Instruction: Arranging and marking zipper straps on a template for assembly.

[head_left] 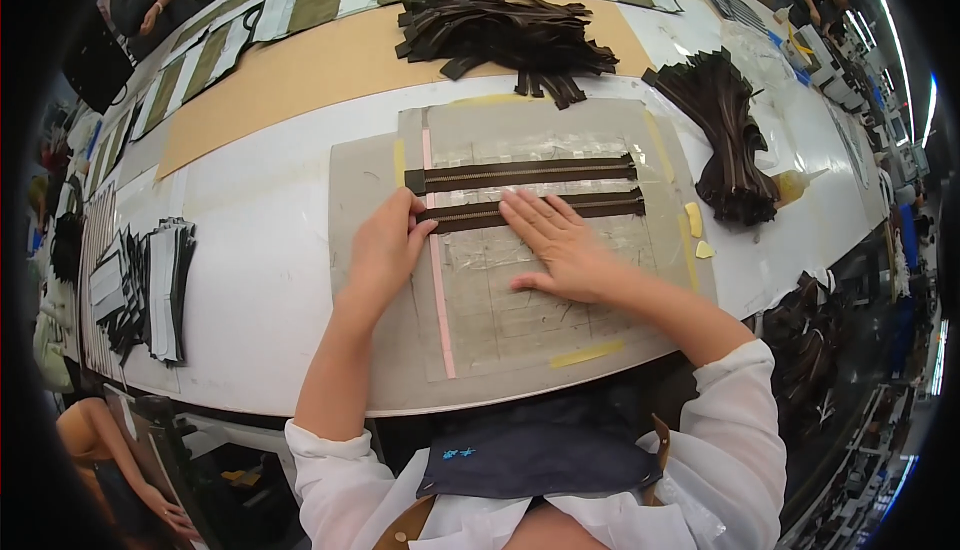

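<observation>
Two dark brown zippers with metal teeth lie side by side across a grey cardboard board [370, 350]. The farther zipper [530, 172] has a dark tab at its left end and is touched by neither palm. At the left end of the nearer zipper [480, 218], my left hand [378, 255] pinches the tape between thumb and fingers. My right hand [572, 250] lies flat, its fingertips pressed on the middle of that same zipper and its thumb out to the left. A pink strip [437, 290] runs down the board beneath the zippers' left ends.
Beyond the board lies a heap of brown zippers [500, 30]; a tied bundle [722, 140] is at the right. Yellow chalk pieces [694, 220] sit by the board's right edge. Stacked fabric pieces [170, 290] are at the left. Striped panels [290, 10] line the far side. Other people stand nearby.
</observation>
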`<control>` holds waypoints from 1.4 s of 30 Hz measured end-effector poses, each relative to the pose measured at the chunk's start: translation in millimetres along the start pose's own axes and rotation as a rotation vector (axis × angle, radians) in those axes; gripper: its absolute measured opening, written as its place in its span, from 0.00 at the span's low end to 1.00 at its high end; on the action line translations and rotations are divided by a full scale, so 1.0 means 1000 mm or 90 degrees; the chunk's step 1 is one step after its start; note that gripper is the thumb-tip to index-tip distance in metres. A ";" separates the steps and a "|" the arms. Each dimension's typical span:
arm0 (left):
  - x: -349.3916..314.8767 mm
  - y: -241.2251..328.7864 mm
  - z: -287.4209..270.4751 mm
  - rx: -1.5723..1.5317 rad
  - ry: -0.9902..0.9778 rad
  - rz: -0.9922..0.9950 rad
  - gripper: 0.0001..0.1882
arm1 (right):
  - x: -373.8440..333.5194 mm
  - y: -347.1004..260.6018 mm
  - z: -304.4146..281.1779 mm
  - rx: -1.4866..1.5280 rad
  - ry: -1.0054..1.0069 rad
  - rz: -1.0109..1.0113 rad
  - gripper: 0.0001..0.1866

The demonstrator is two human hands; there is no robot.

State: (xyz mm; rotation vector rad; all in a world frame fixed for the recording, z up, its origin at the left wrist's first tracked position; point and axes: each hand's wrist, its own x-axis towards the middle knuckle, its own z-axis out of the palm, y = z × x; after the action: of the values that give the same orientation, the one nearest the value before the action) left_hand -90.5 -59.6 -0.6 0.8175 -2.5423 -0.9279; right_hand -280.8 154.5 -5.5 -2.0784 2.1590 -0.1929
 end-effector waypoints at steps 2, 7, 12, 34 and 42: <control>0.004 0.006 -0.001 0.000 -0.007 -0.001 0.12 | -0.030 0.016 -0.012 -0.044 -0.032 0.065 0.53; 0.003 0.002 -0.004 0.019 0.000 0.005 0.12 | -0.070 0.037 -0.027 -0.063 -0.049 0.168 0.54; 0.005 0.000 -0.001 0.041 -0.012 0.008 0.12 | -0.075 0.040 -0.034 -0.005 -0.024 0.187 0.50; 0.015 -0.005 -0.008 -0.040 -0.079 -0.051 0.08 | 0.134 0.178 -0.015 -0.172 0.282 0.332 0.28; 0.021 -0.025 -0.006 -0.204 0.051 -0.079 0.09 | 0.152 0.155 -0.040 -0.124 0.441 0.238 0.26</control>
State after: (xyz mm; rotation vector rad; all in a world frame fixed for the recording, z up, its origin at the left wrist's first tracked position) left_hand -94.2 -90.7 -10.6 0.8982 -2.2156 -1.2727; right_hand -446.5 7.9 3.3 -1.8156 3.0200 -0.7816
